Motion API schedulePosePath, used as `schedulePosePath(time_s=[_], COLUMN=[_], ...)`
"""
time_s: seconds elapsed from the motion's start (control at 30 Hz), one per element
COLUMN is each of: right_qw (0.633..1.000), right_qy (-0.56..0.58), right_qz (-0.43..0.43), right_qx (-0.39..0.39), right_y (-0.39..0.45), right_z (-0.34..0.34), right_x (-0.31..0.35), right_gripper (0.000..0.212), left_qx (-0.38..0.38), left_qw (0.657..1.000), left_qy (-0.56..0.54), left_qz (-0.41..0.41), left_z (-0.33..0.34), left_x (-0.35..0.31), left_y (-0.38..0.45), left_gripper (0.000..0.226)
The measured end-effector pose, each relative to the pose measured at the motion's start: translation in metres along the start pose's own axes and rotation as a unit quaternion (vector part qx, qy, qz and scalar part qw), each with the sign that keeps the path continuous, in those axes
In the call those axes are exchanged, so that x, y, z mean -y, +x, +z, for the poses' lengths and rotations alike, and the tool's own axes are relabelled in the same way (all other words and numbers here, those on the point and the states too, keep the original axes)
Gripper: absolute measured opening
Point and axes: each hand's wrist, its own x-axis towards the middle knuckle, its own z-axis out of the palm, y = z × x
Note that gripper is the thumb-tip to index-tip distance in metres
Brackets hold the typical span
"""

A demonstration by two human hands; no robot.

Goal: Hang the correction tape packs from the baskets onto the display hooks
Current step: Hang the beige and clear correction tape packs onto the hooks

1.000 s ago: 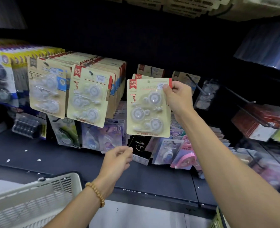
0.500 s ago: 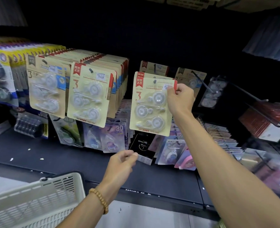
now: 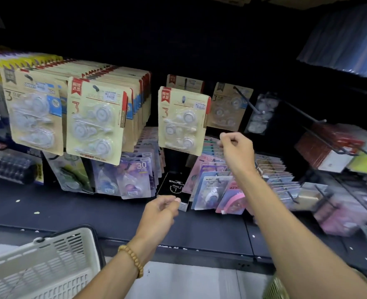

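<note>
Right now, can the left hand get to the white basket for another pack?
Probably yes: the left hand holds nothing, and the white basket sits just below and beside it, nothing between.

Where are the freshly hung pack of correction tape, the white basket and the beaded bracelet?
correction tape pack (image 3: pixel 181 119): head view, middle of its blister card.
white basket (image 3: pixel 49 262): head view, slatted side wall.
beaded bracelet (image 3: pixel 133 258): head view, beads on the left wrist.

A dark back wall (image 3: pixel 199 35) rises behind a black shelf (image 3: pixel 92 214), with pale floor (image 3: pixel 189 281) below its front edge.
</note>
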Motion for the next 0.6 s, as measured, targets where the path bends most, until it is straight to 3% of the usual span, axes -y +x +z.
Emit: schedulePosePath(time_s=[0.2, 0.3, 0.6], right_qw=[0.997, 0.991, 0.961], right_qy=[0.023, 0.023, -0.012], right_qz=[0.079, 0.122, 0.216], right_qx=[-0.002, -0.044, -0.170], right_y=[-0.059, -0.098, -0.230], right_z=[-0.084, -0.134, -0.289], right_x=[-0.075, -0.111, -0.175], right_gripper=[0.017, 0.009, 0.016], left_qx=[0.047, 0.080, 0.227], left_qw=[0.998, 0.994, 0.958], left_qy=[0.039, 0.066, 0.174], left_qz=[-0.013, -0.015, -0.030], left_z=[0.044, 0.073, 0.174], left_x=[0.015, 0.024, 0.080], left_y=[-0.020, -0.037, -0.093], left_gripper=[0.009, 0.007, 0.008])
